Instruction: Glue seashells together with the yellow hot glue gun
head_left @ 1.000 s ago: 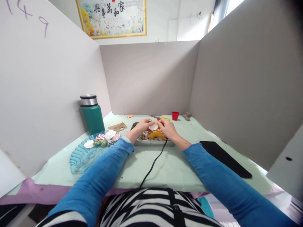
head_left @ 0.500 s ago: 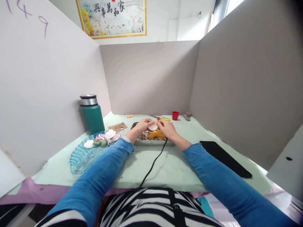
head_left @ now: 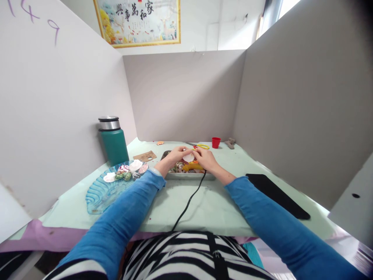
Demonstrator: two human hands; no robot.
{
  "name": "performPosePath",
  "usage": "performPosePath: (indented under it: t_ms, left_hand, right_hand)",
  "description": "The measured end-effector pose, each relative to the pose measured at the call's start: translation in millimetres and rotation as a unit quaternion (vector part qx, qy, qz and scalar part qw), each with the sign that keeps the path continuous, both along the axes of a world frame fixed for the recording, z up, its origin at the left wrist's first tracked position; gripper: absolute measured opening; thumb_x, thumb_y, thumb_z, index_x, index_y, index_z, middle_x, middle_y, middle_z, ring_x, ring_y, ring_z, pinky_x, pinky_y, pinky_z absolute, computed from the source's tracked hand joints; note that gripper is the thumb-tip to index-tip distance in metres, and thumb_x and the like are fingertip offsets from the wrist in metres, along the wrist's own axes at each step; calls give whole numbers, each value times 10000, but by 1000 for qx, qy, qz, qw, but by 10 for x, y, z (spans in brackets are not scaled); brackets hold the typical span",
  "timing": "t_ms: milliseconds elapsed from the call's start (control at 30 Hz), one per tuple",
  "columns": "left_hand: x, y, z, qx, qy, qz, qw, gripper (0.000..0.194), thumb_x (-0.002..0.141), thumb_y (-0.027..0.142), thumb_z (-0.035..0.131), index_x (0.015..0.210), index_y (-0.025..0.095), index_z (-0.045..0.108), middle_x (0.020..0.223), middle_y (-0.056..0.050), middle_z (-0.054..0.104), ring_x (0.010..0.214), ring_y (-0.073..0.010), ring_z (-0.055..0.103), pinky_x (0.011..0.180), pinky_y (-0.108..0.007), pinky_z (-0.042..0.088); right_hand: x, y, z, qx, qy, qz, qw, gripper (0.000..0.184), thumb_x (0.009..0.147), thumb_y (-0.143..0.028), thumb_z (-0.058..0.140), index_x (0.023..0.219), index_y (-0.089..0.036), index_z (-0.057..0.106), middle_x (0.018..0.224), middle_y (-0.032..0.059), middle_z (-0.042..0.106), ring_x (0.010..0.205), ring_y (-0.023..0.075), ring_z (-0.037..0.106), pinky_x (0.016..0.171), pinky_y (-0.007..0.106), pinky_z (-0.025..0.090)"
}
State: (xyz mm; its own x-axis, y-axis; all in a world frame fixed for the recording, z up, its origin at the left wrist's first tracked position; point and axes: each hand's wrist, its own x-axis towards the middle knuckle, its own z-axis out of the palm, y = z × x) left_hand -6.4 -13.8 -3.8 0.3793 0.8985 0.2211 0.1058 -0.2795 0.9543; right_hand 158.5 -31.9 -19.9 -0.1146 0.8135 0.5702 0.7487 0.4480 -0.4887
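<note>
My left hand (head_left: 176,155) grips a white seashell (head_left: 189,157) over the metal tray. Close against the shell's right side, the fingers of my right hand (head_left: 204,158) are pinched together; whatever is between them is too small to make out. Beneath both hands, the metal tray (head_left: 186,176) holds several small shells (head_left: 176,168) and a yellow tool that looks like a glue gun (head_left: 192,166). A black cord (head_left: 189,201) runs from it toward the table's front edge. On the left, a blue scalloped glass plate (head_left: 100,192) carries several shells (head_left: 124,168).
A green bottle (head_left: 114,146) stands behind the plate. Along the back lie a brown card (head_left: 145,156), yellow-handled scissors (head_left: 203,146), a red cup (head_left: 216,142) and a grey lump (head_left: 230,143). A flat black panel (head_left: 276,194) lies at right. Grey partitions (head_left: 186,97) enclose the table.
Both hands stay over the tray. The white shell has tilted slightly between them, and the right fingers have shifted a little closer to the left hand.
</note>
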Motion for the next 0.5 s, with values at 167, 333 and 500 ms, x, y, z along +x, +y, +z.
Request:
performPosePath:
  t_ms: [167, 333, 500]
  left_hand:
    - [-8, 35, -32, 17, 20, 9, 1000, 432, 680, 531, 729, 775, 137, 581, 613, 12, 559, 535, -88, 510, 493, -204, 379]
    - [-10, 38, -46, 33, 14, 5, 999, 376, 703, 489, 701, 757, 140, 571, 595, 24, 530, 532, -82, 477, 509, -210, 343]
    - [-3, 69, -65, 55, 10, 22, 998, 374, 686, 484, 695, 712, 154, 520, 579, 42, 482, 531, -75, 438, 507, -209, 317]
  right_hand:
    - [-26, -40, 21, 0, -18, 10, 1000, 261, 902, -330, 452, 737, -190, 597, 738, 33, 661, 678, 149, 556, 617, 246, 337]
    - [-33, -63, 36, -5, -16, 10, 1000, 261, 899, -344, 463, 747, -190, 610, 735, 32, 660, 685, 154, 556, 621, 249, 337]
    - [-34, -68, 39, -5, -14, 13, 1000, 276, 895, -368, 470, 750, -189, 623, 725, 32, 663, 674, 154, 558, 621, 251, 343]
